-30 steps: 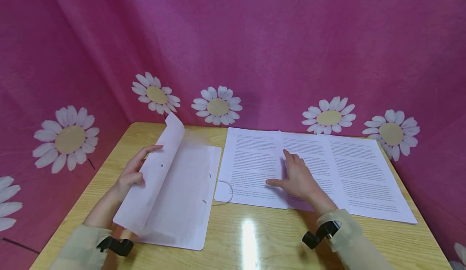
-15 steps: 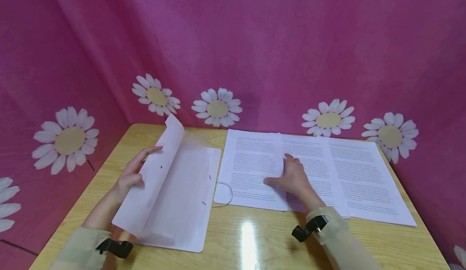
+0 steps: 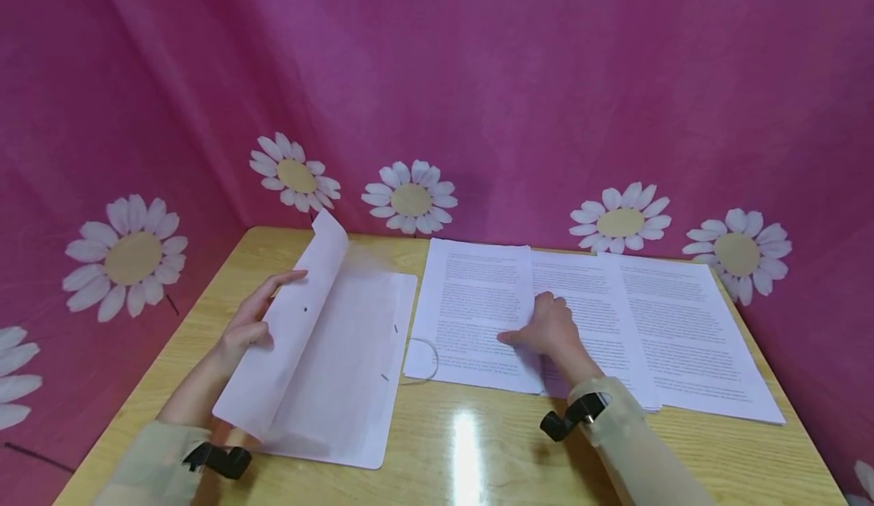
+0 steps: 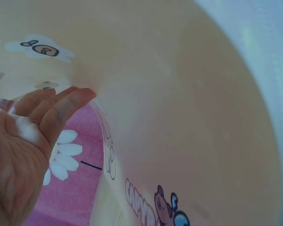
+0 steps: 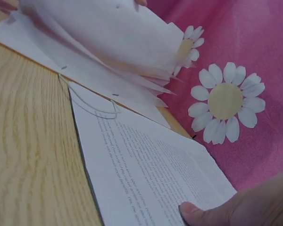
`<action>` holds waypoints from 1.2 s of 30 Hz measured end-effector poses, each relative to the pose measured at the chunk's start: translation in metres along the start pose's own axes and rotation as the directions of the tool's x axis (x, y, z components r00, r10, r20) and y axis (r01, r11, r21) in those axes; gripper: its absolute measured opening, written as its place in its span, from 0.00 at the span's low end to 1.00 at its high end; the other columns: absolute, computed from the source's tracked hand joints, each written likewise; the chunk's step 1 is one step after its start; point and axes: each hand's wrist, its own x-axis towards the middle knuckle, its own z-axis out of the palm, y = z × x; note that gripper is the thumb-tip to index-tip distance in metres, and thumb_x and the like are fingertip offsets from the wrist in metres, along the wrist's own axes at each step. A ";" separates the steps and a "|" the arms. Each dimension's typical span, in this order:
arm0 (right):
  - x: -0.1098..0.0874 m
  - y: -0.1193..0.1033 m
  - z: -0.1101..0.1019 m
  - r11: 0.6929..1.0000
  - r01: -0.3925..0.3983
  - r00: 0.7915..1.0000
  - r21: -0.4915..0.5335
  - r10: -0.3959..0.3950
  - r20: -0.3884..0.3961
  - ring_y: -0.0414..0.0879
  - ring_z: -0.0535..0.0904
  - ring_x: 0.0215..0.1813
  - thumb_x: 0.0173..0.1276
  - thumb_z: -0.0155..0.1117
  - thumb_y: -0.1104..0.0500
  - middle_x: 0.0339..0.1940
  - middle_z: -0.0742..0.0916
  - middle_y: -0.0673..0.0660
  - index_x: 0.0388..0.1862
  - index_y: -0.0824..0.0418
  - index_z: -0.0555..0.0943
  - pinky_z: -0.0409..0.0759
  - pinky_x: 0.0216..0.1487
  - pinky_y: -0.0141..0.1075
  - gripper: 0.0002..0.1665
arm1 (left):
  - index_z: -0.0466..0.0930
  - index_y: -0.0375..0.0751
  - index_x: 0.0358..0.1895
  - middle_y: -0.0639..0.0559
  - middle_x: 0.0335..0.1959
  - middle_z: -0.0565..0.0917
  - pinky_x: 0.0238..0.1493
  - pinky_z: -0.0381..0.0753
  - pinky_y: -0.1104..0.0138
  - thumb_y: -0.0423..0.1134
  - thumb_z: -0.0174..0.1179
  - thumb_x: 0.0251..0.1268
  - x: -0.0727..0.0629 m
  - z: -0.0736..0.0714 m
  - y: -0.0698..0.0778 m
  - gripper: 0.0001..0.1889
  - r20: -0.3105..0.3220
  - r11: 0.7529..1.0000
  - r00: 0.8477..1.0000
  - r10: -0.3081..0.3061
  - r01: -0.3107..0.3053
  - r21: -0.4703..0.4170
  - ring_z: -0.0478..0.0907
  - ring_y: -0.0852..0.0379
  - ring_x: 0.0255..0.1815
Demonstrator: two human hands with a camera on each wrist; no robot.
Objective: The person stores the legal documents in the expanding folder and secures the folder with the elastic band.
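Note:
At the left of the head view lies an open white folder [image 3: 392, 415], its raised cover [image 3: 300, 331] curving up. My left hand [image 3: 247, 324] holds that cover by its outer edge, thumb and one fingertip showing on the inner face. In the left wrist view, cartoon prints mark the cover's outside [image 4: 179, 117], and several fingers lie along it. My right hand [image 3: 549, 328] grips the right edge of the leftmost stack of printed paper [image 3: 478, 301]. Its thumb [image 5: 193, 214] lies on top of the print; the other fingers are curled at the edge, their tips hidden.
Two more printed stacks, the middle one [image 3: 580, 286] and the right one [image 3: 690, 331], lie overlapping on the wooden table [image 3: 423, 445]. A thin elastic loop [image 3: 435, 358] from the folder reaches over the left stack. A pink curtain with daisies [image 3: 478, 111] encloses the back and sides.
My right hand has come down and slightly left, and its fingers have curled at the left stack's right edge. The left hand and the folder cover stay where they were.

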 end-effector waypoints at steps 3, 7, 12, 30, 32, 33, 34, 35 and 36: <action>-0.001 -0.005 -0.004 0.999 -0.016 1.000 -0.033 0.016 0.000 0.66 0.75 0.50 0.45 0.90 0.42 0.48 0.77 0.73 0.54 0.77 0.72 0.77 0.54 0.57 0.54 | 0.67 0.41 0.78 0.44 0.65 0.75 0.45 0.81 0.63 0.26 0.45 0.44 0.001 0.001 0.000 0.46 0.000 1.000 1.000 0.000 0.000 -0.009 0.75 0.51 0.53; -0.003 -0.011 -0.009 1.000 -0.027 0.999 -0.012 0.028 0.030 0.59 0.76 0.43 0.46 0.91 0.46 0.44 0.80 0.70 0.53 0.76 0.71 0.78 0.50 0.53 0.51 | 0.67 0.42 0.78 0.43 0.63 0.75 0.44 0.82 0.62 0.26 0.46 0.44 0.002 0.002 0.000 0.46 -0.004 0.999 1.000 -0.025 0.025 -0.030 0.75 0.50 0.53; -0.003 -0.011 -0.010 0.999 -0.041 0.999 -0.011 0.041 0.021 0.59 0.75 0.42 0.46 0.91 0.47 0.44 0.79 0.70 0.52 0.76 0.73 0.78 0.49 0.52 0.49 | 0.66 0.47 0.78 0.43 0.64 0.73 0.45 0.84 0.59 0.26 0.48 0.45 0.003 0.003 -0.001 0.46 0.017 0.996 0.998 -0.052 0.053 -0.067 0.74 0.49 0.56; -0.001 -0.016 -0.004 0.995 -0.079 0.997 -0.060 0.078 -0.010 0.65 0.78 0.43 0.45 0.91 0.47 0.44 0.76 0.73 0.50 0.78 0.74 0.80 0.48 0.57 0.48 | 0.68 0.43 0.77 0.45 0.61 0.77 0.44 0.82 0.62 0.26 0.46 0.44 0.003 0.003 -0.003 0.46 0.018 1.000 1.000 0.007 -0.006 -0.019 0.76 0.51 0.52; -0.001 -0.018 -0.004 0.996 -0.071 0.997 -0.054 0.070 -0.015 0.67 0.80 0.44 0.45 0.91 0.49 0.44 0.77 0.75 0.52 0.80 0.72 0.80 0.50 0.57 0.50 | 0.68 0.45 0.78 0.45 0.61 0.76 0.44 0.82 0.62 0.26 0.46 0.45 0.003 0.003 -0.003 0.45 0.025 1.000 1.000 0.003 -0.002 -0.024 0.76 0.51 0.52; -0.001 -0.019 -0.003 0.997 -0.066 0.998 -0.049 0.065 -0.016 0.67 0.80 0.44 0.45 0.91 0.50 0.44 0.78 0.76 0.54 0.81 0.71 0.81 0.51 0.57 0.51 | 0.68 0.46 0.78 0.45 0.61 0.76 0.44 0.83 0.62 0.26 0.46 0.45 0.002 0.003 -0.003 0.45 0.027 1.000 1.000 -0.001 0.002 -0.026 0.76 0.51 0.53; -0.001 -0.020 -0.003 0.997 -0.063 0.998 -0.041 0.062 -0.015 0.66 0.81 0.44 0.45 0.90 0.51 0.44 0.79 0.76 0.55 0.81 0.69 0.81 0.52 0.57 0.53 | 0.68 0.47 0.78 0.45 0.62 0.76 0.44 0.83 0.62 0.26 0.46 0.46 0.002 0.003 -0.003 0.45 0.029 1.000 1.000 -0.004 0.005 -0.027 0.76 0.51 0.53; -0.001 -0.020 -0.003 0.997 -0.065 0.998 -0.034 0.064 -0.015 0.65 0.81 0.44 0.45 0.90 0.52 0.44 0.80 0.76 0.55 0.81 0.68 0.81 0.52 0.57 0.53 | 0.68 0.48 0.78 0.45 0.62 0.76 0.44 0.83 0.62 0.26 0.47 0.46 0.002 0.003 -0.003 0.45 0.033 1.000 0.999 -0.009 0.010 -0.030 0.76 0.50 0.53; -0.002 -0.021 -0.003 0.997 -0.069 0.998 -0.026 0.069 -0.011 0.64 0.81 0.44 0.45 0.90 0.52 0.43 0.81 0.75 0.55 0.80 0.68 0.80 0.52 0.56 0.52 | 0.68 0.48 0.78 0.45 0.62 0.75 0.45 0.83 0.61 0.26 0.47 0.47 0.002 0.003 -0.003 0.45 0.035 0.999 0.999 -0.013 0.014 -0.030 0.75 0.50 0.54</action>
